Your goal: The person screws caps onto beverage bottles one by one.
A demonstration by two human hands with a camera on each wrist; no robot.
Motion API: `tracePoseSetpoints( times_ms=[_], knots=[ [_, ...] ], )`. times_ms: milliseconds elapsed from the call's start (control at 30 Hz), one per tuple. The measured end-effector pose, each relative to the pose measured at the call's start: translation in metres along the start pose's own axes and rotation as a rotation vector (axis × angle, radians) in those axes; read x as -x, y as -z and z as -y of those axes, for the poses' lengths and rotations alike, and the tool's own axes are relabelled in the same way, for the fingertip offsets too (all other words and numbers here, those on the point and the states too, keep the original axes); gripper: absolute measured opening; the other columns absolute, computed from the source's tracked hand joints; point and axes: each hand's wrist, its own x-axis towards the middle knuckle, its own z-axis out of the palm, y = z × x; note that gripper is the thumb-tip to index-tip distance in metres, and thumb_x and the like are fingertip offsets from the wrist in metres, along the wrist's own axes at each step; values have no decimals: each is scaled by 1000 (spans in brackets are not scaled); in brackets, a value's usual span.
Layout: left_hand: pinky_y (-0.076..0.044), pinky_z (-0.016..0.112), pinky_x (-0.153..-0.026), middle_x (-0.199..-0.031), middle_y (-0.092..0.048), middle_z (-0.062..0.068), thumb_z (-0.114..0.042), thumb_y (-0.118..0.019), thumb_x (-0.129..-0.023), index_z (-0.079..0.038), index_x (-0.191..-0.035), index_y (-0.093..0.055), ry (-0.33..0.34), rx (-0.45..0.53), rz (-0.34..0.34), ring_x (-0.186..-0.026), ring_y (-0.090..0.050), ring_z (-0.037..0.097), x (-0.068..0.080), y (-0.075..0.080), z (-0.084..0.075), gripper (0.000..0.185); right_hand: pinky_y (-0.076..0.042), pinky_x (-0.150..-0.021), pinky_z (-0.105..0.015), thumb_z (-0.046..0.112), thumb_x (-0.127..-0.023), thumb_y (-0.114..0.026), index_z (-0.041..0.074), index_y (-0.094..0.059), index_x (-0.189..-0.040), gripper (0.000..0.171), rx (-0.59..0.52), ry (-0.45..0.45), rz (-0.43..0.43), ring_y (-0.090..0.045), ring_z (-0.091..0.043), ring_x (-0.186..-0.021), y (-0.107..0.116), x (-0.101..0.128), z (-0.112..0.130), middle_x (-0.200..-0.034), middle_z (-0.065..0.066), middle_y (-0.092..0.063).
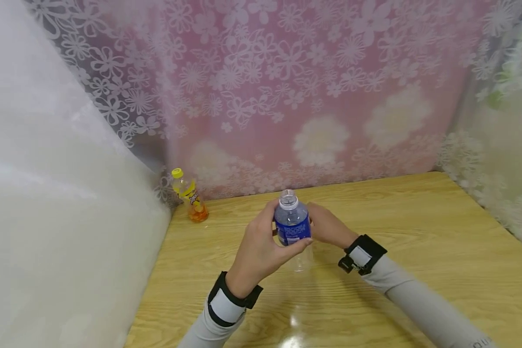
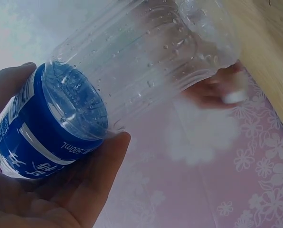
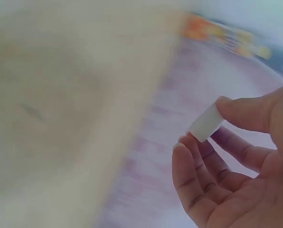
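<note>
My left hand (image 1: 258,246) grips a clear plastic bottle (image 1: 292,224) with a blue label round its middle. The bottle's mouth is uncovered in the head view. In the left wrist view its ribbed lower part (image 2: 132,66) has droplets on the wall, and thumb and fingers wrap the label (image 2: 37,128). Behind the bottle, partly hidden by it in the head view, is my right hand (image 1: 330,226). It pinches a small white bottle cap (image 3: 208,122) between thumb and fingers, apart from the bottle. The cap shows blurred through the left wrist view.
A second bottle (image 1: 191,200), with a yellow cap and orange contents, stands at the table's back left corner. The wood-grain table (image 1: 400,217) is bounded by a pink floral curtain (image 1: 261,121) behind and pale sheets (image 1: 69,193) at the sides.
</note>
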Motion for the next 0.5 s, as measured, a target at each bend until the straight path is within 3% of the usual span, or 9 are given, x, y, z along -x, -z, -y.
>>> tracePoseSetpoints(
  times_ms=[67,133,267,367,500],
  knots=[
    [-59,25,-68,-121,-66,0,-44,-87,-80,-14,-147,-45,-1,-3,-3,-99,-66,10,0,-1,1,85,-55,-80,-43,23,-100,-66,11,-63,-128,31,22,-25,-17,-63,-23,-98,29,1,20,-114,-7,-66],
    [-58,26,-66,-120,-66,0,-44,-87,-79,-15,-148,-44,-2,-8,-2,-96,-65,10,-1,-2,3,86,-54,-81,-41,22,-104,-61,11,-63,-129,28,-6,-29,-47,-62,-22,-98,59,5,42,-115,-7,-66],
    [-57,25,-66,-121,-66,1,-46,-86,-80,-14,-147,-44,4,-22,10,-96,-65,10,-1,-6,7,86,-53,-86,-42,20,-106,-57,13,-63,-132,28,-53,110,-132,-61,-18,-102,108,15,83,-120,-5,-66],
    [-57,24,-67,-122,-66,3,-47,-86,-80,-12,-147,-44,11,-40,20,-98,-66,11,-1,-10,11,86,-53,-86,-38,14,-104,-59,17,-64,-133,30,-53,244,-164,-61,-13,-100,127,21,107,-118,0,-66],
    [-59,29,-73,-125,-65,3,-46,-85,-81,-12,-148,-43,6,-36,32,-104,-67,14,-2,-13,14,86,-53,-81,-32,10,-102,-62,20,-66,-134,33,-5,346,-144,-59,-7,-93,131,24,122,-114,5,-65]
  ],
)
